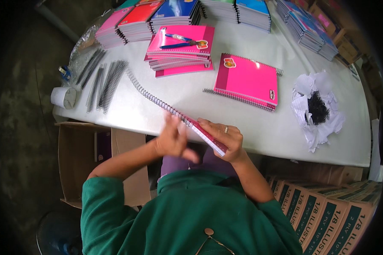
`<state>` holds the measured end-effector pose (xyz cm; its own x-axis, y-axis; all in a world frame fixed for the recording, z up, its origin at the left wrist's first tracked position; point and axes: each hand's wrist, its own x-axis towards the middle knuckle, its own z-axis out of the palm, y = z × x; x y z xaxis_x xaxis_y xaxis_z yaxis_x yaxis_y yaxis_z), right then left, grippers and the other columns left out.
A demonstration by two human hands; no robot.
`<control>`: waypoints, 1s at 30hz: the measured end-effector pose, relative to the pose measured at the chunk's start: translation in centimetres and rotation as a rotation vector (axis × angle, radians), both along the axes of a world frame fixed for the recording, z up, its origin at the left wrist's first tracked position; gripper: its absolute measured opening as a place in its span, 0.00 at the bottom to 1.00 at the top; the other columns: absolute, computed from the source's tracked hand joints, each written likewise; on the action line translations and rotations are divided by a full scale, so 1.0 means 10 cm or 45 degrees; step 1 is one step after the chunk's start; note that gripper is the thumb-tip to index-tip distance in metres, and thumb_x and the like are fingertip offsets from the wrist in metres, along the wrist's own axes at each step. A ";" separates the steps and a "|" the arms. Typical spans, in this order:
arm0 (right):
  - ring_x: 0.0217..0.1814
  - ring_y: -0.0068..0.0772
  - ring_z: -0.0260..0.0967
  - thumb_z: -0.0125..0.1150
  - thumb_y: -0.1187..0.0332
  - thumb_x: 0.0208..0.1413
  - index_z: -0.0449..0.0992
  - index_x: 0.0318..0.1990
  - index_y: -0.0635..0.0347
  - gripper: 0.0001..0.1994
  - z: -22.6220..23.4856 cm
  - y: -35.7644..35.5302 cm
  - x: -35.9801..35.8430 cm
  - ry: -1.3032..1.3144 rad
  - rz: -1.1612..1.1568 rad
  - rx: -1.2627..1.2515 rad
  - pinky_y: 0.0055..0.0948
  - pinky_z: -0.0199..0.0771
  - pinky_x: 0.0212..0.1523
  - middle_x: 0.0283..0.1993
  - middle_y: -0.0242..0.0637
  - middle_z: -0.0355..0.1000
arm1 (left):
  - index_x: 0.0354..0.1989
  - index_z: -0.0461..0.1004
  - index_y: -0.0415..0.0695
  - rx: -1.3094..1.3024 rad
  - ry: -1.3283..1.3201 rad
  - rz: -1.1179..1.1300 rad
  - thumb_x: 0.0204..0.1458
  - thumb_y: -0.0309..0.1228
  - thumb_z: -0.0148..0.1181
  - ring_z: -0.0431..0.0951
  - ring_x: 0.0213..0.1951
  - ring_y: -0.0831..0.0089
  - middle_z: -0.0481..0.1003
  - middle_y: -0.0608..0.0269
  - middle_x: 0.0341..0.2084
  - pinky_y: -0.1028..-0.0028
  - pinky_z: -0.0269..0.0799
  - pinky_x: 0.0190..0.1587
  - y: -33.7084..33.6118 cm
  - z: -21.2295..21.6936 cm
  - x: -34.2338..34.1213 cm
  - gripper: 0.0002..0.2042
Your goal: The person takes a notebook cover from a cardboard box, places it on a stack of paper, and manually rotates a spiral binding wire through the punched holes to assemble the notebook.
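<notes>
My right hand [226, 139], a ring on one finger, grips a pink notebook [207, 137] held edge-up at the table's front edge. A long spiral wire coil [154, 98] runs from the notebook's punched edge out to the upper left, its far end loose above the table. My left hand [174, 138] is at the coil where it meets the notebook. Its thumb and fingers are spread and slightly blurred, and it does not grip the coil. Beyond my hands, more pink notebooks [247, 80] with coils lie stacked on the table.
Pliers [181, 43] lie on another pink notebook stack [178, 63]. Loose coils [112, 85] and a white roll [64, 97] are at left. Crumpled paper [300, 91] holds black wire bits [318, 108] at right. Notebook stacks [174, 12] line the back; cartons [323, 208] stand below right, an open box [78, 161] below left.
</notes>
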<state>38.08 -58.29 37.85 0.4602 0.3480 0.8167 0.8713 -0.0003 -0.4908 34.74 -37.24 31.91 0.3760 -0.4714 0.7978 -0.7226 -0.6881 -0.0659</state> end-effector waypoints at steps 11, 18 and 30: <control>0.40 0.36 0.75 0.61 0.80 0.35 0.71 0.50 0.61 0.27 -0.11 0.02 0.05 0.047 -0.119 0.055 0.29 0.76 0.36 0.44 0.40 0.74 | 0.63 0.53 0.47 0.088 -0.178 -0.153 0.46 0.68 0.38 0.46 0.61 0.32 0.49 0.34 0.60 0.37 0.31 0.59 -0.20 0.42 0.12 0.43; 0.42 0.38 0.74 0.58 0.80 0.34 0.69 0.53 0.62 0.30 -0.08 0.07 0.03 0.124 -0.106 -0.013 0.30 0.75 0.38 0.46 0.41 0.73 | 0.60 0.53 0.39 0.010 0.088 -0.187 0.41 0.73 0.35 0.53 0.56 0.43 0.49 0.36 0.57 0.43 0.44 0.56 -0.32 0.13 0.14 0.50; 0.43 0.40 0.74 0.58 0.76 0.38 0.70 0.51 0.63 0.25 -0.08 0.07 0.10 0.058 -0.134 -0.011 0.32 0.75 0.41 0.45 0.42 0.73 | 0.64 0.51 0.48 0.050 -0.124 -0.238 0.43 0.70 0.39 0.45 0.62 0.38 0.51 0.45 0.61 0.42 0.42 0.59 -0.44 0.44 0.17 0.45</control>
